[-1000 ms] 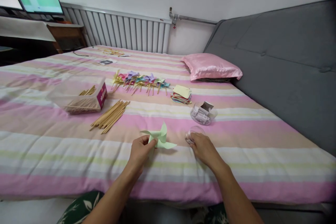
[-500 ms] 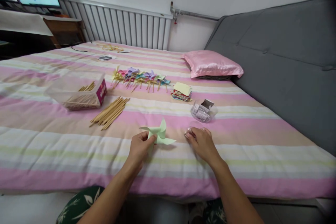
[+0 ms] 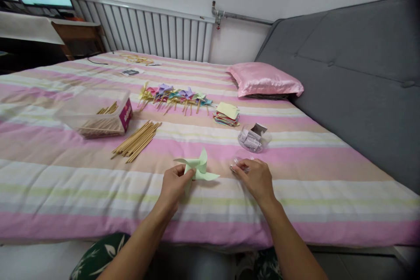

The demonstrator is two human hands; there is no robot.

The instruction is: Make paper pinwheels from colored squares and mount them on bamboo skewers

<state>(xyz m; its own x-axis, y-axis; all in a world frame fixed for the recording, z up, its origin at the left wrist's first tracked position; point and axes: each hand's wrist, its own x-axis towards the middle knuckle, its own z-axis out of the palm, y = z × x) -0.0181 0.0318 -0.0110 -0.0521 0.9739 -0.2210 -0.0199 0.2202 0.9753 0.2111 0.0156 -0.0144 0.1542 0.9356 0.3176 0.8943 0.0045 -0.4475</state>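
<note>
My left hand (image 3: 176, 182) pinches a pale green paper pinwheel (image 3: 201, 167) at its middle, thumb on top, just above the striped bed cover. To the right, my right hand (image 3: 256, 177) has its fingertips bunched at a small clear plastic container (image 3: 236, 162). The fingers cover most of that container, and whatever they pinch is hidden. Just beyond stands a clear round tub (image 3: 252, 140) with small packets inside. A stack of coloured paper squares (image 3: 226, 113), yellow on top, lies farther back.
Wooden sticks (image 3: 137, 142) lie loose at the left, beside a clear plastic box (image 3: 88, 129) holding more sticks. Several finished pinwheels (image 3: 173, 96) lie in a row behind. A pink pillow (image 3: 265, 79) rests by the grey headboard (image 3: 354, 61).
My right hand has shifted very slightly at the small clear container, its fingers drawn closer together. The left hand and the green pinwheel stay in place.
</note>
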